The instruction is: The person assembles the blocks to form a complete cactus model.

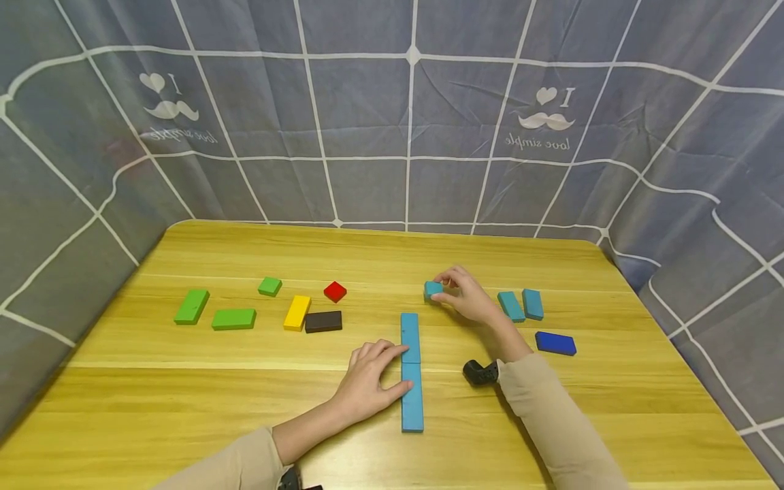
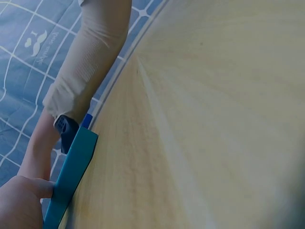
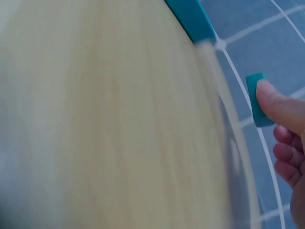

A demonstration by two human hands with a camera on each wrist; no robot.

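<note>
Two long light-blue blocks lie end to end in a line at the middle of the table: the far block (image 1: pixel 410 335) and the near block (image 1: pixel 412 408). My left hand (image 1: pixel 363 381) rests beside them with fingers spread, index fingertip on the far block and thumb on the near one. In the left wrist view, the thumb touches the side of a light-blue block (image 2: pixel 76 167). Beyond the far end of the line, my right hand (image 1: pixel 468 299) pinches a small light-blue block (image 1: pixel 432 290) between thumb and fingers. The right wrist view shows the thumb on this block (image 3: pixel 255 105).
Right of my right hand lie two light-blue blocks (image 1: pixel 511 307) and a dark blue block (image 1: pixel 555 343). On the left are several green blocks (image 1: pixel 234 319), a yellow block (image 1: pixel 297 313), a dark brown block (image 1: pixel 323 322) and a red block (image 1: pixel 335 292). A grey curtain (image 1: pixel 361 109) hangs behind the table.
</note>
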